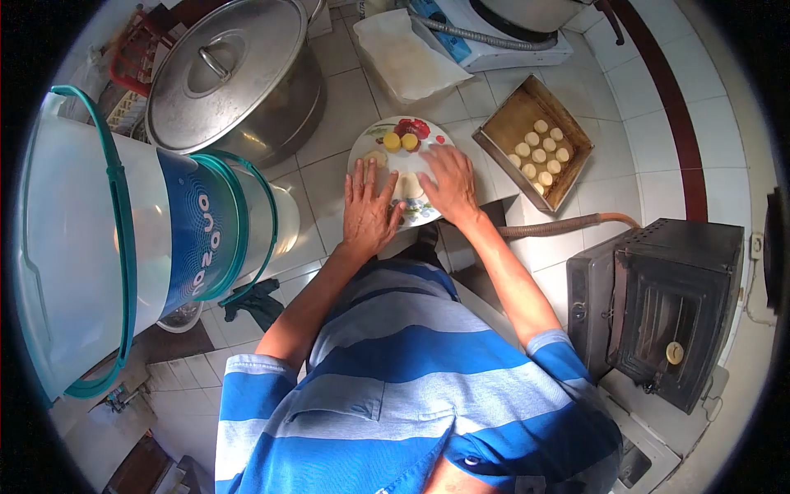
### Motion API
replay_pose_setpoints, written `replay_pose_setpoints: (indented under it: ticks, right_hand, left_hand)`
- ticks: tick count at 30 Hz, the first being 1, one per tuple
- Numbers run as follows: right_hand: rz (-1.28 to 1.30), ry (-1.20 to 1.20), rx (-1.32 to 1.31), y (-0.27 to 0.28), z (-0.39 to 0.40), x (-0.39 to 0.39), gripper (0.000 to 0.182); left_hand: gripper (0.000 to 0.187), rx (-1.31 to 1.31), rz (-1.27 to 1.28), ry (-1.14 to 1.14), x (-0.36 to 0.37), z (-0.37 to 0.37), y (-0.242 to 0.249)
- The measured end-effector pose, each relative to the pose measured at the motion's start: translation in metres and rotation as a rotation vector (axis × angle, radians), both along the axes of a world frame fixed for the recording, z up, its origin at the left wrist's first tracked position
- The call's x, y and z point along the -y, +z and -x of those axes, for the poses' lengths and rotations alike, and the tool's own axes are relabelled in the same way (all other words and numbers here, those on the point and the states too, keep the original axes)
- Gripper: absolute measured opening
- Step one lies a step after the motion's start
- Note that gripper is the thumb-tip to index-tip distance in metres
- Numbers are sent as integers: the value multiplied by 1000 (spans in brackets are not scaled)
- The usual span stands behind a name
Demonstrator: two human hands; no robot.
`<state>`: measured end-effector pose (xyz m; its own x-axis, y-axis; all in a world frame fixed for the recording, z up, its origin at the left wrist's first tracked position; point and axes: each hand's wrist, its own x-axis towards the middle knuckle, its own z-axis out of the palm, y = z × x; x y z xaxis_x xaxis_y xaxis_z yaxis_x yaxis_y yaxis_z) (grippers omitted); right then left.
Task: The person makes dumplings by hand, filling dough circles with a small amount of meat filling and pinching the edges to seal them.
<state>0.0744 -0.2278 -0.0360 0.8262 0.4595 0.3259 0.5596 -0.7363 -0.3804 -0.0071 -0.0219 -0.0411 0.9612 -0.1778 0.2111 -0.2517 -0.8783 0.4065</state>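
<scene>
A white plate with a floral pattern (421,213) lies on the tiled counter in front of me. Two yellow rounds (401,142) sit near its far edge. A pale flat piece of dough (408,186) is on the plate between my hands, and another pale disc (376,158) lies at the left. My left hand (370,206) rests over the plate's left side, fingers spread. Over the right side is my right hand (451,183), also with spread fingers, close to the dough. Neither hand grips anything visible.
A metal baking tray (491,154) with several small pale rounds stands at the right. Behind the plate is a paper-lined tray (409,66). A large lidded pot (284,123) and plastic buckets (148,222) fill the left; an open small oven (675,305) is at the right.
</scene>
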Motion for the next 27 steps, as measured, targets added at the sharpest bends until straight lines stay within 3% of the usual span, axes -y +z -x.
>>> replay_pose_setpoints:
  ticks: [4,7,10,14,16,27]
  right_hand:
    - [-81,-64,-2,-1,-41,-20,54]
    - [-82,3,-98,6,-53,-31,52]
    - [-145,51,-29,0,-57,-28,52]
    - [-201,46,-23,0,-33,-14,47]
    - [-127,110,-134,6,-15,-7,41]
    - [-35,185,-105,-5,9,-3,34]
  left_hand:
    - [60,7,46,38,-5,-5,0]
    - [61,33,89,65,-7,-7,0]
    - [58,8,83,85,-9,-6,1]
    - [59,17,85,100,-11,-5,-1]
    - [59,16,95,94,-10,-5,-3]
    - [54,21,117,87,-1,-9,-7]
